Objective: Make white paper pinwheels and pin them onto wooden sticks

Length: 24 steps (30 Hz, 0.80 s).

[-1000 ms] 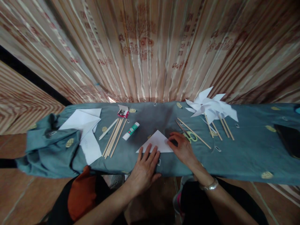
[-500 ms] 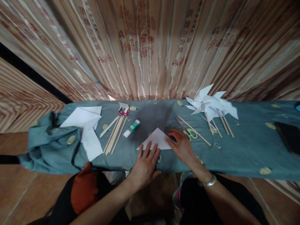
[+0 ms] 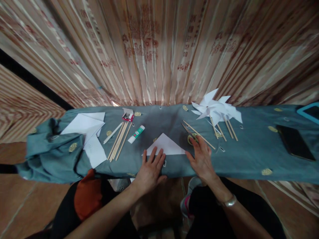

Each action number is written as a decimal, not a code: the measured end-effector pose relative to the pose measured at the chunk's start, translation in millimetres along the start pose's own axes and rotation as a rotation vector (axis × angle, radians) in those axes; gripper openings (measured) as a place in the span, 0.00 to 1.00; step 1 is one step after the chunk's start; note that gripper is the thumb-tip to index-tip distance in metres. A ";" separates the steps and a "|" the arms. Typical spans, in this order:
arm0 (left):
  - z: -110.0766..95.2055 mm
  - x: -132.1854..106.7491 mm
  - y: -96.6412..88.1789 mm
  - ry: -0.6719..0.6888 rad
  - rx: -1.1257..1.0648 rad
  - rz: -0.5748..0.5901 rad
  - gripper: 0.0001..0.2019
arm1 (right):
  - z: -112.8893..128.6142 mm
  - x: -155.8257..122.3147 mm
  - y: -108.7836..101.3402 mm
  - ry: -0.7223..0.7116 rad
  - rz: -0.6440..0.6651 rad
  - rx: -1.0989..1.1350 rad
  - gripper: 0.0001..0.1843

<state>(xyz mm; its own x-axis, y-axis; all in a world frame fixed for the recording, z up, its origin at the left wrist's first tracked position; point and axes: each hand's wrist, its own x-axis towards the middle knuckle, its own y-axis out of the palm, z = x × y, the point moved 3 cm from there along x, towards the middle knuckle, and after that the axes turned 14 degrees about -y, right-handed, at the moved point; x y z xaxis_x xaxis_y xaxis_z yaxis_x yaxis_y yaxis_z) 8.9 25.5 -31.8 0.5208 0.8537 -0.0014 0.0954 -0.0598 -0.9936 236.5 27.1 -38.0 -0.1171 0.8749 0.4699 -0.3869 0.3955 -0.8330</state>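
A sheet of white paper (image 3: 166, 145), folded into a triangle, lies flat with its long edge towards me. My left hand (image 3: 150, 170) rests on its lower left edge, fingers spread and pressing lightly down. At the right corner is the thumb of my right hand (image 3: 201, 157). That hand's fingers are apart and reach over the green-handled scissors (image 3: 191, 137), partly hiding the handles; whether they touch them I cannot tell. A thin wooden stick (image 3: 199, 134) lies slantwise beside the scissors.
Left of the paper lie a glue stick (image 3: 136, 134), several wooden sticks (image 3: 119, 142), a white pen-like rod (image 3: 113, 132), an open small red box (image 3: 128, 116) and white sheets (image 3: 96, 151). Paper pinwheels (image 3: 211, 109) lie at back right, a black phone (image 3: 295, 142) further right. Behind hangs a curtain (image 3: 149, 66).
My right hand has slid right along the folded edge to the corner and now covers part of the scissors' handles. The left hand stays on the paper. The view has shifted slightly right.
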 end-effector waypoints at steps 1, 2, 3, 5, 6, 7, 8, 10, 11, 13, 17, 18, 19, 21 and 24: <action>-0.4 0.0 -0.4 -0.003 0.001 -0.001 0.35 | -3.2 -1.3 -3.1 0.003 -0.010 -0.011 0.28; -0.8 0.0 -0.7 -0.006 0.004 -0.002 0.35 | -5.0 -1.6 -5.9 -0.002 -0.023 -0.015 0.27; -1.1 -0.1 -0.8 -0.008 0.007 -0.004 0.34 | -5.2 -1.1 -7.9 -0.016 -0.036 -0.003 0.27; -1.5 -0.6 -0.5 -0.011 0.013 -0.007 0.34 | -1.5 2.4 -9.6 -0.063 -0.045 0.068 0.25; -1.5 -0.9 -0.4 -0.010 0.013 -0.011 0.35 | 1.8 5.0 -9.1 -0.086 -0.033 0.112 0.25; -1.5 -1.2 -0.4 -0.008 0.012 -0.015 0.35 | 5.8 8.0 -7.9 -0.103 -0.008 0.149 0.24; -1.4 -1.5 -0.6 -0.005 0.007 -0.020 0.35 | 10.0 11.2 -6.4 -0.115 0.024 0.174 0.23; -1.0 -1.7 -1.6 -0.005 -0.012 -0.024 0.35 | 17.3 18.0 -3.9 -0.118 0.080 0.188 0.22; -0.6 -1.6 -2.5 -0.007 -0.026 -0.025 0.35 | 19.6 21.4 -3.3 -0.113 0.097 0.190 0.22; 0.4 -1.0 -4.5 -0.011 -0.060 -0.025 0.33 | 20.4 28.0 -3.3 -0.079 0.119 0.217 0.21; 4.2 2.2 -7.9 -0.002 -0.129 -0.047 0.28 | 8.4 35.6 -3.0 0.116 0.188 0.455 0.17; 5.3 3.3 -8.5 0.002 -0.143 -0.054 0.27 | 5.0 35.7 -2.3 0.169 0.214 0.548 0.17; 6.3 4.5 -9.1 0.005 -0.153 -0.062 0.26 | 2.0 35.2 -1.5 0.216 0.237 0.640 0.16; 7.8 7.2 -11.4 0.009 -0.162 -0.084 0.24 | -2.0 33.2 0.2 0.293 0.263 0.800 0.15; 8.6 10.9 -17.8 0.003 -0.160 -0.143 0.23 | -5.6 29.5 2.2 0.415 0.211 0.944 0.17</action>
<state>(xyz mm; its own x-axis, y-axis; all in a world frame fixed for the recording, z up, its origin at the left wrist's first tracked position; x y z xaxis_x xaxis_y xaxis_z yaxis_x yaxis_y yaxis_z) 5.6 40.3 -15.1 0.4947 0.8580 0.1385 0.3019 -0.0202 -0.9531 237.4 55.3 -27.6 -0.0118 0.9983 0.0566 -0.9717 0.0019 -0.2362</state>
